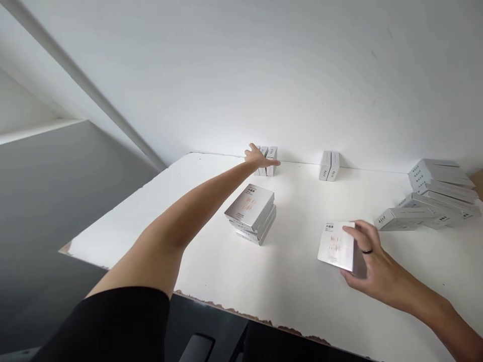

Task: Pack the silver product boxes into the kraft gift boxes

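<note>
My left hand (257,157) is stretched far forward over a short row of upright white boxes (271,161) at the wall. Its thumb and fingers are spread; whether they touch the boxes is hard to see. In my right hand (368,256) is a white box (335,245) with dark and orange print on its face, pinched at its right side. Left of it, below my left forearm, several similar boxes lie in a slightly uneven stack (250,207).
Two upright boxes (329,166) stand side by side at the wall. More boxes (433,193) lean and lie in a pile at the right. The white tabletop (294,281) has a chipped front edge, with a dark gap before it.
</note>
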`<state>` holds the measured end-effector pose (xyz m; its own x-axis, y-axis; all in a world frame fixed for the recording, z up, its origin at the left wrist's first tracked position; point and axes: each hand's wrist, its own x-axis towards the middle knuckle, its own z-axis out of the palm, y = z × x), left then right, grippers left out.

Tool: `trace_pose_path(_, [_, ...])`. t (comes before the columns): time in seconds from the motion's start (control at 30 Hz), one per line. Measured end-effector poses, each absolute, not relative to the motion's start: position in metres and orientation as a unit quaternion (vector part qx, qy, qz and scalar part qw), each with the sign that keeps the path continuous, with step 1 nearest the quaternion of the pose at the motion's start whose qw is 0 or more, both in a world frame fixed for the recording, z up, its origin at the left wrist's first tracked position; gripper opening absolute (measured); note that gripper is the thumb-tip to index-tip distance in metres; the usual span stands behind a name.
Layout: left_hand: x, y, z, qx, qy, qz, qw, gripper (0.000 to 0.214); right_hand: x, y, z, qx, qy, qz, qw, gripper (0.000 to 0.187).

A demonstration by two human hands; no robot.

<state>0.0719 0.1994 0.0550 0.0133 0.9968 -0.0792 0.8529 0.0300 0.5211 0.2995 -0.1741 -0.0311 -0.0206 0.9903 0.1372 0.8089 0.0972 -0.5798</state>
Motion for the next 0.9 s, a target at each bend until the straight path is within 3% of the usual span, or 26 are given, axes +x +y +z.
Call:
trace_pose_path(0.17, [0.073,0.205,0.051,0.653,0.690,0.204,0.234,0.115,0.316,-0.189,-0.058,-0.663,-0.690,0.185,0.222,0.091])
trace_pose_path(0.37, [0.035,0.149,0.097,0.695,0.622,0.257,0.255,0.083,0.321,-0.185,-0.059,-0.637,-0.716,0.148,0.245,0.095])
trace_pose_path(0.5, [0.010,0.048,0.108,0.807,0.390,0.398,0.196,0.092,0.317,-0.191,-0.046,-0.617,-0.728,0.152,0.260,0.089])
trace_pose_path(0.63, [0.019,-0.060,0.057,0.839,0.233,0.476,0.121,0.104,0.317,-0.210,-0.033,-0.605,-0.734,0.159,0.264,0.093])
trace_pose_path(0.77, [0.048,-0.125,-0.015,0.810,0.266,0.441,0.280,0.102,0.330,-0.237,-0.030,-0.602,-0.720,0.134,0.317,0.098])
trace_pose_path(0.9, [0.057,-0.151,-0.044,0.776,0.331,0.368,0.391,0.099,0.339,-0.261,-0.028,-0.596,-0.686,0.137,0.394,0.099])
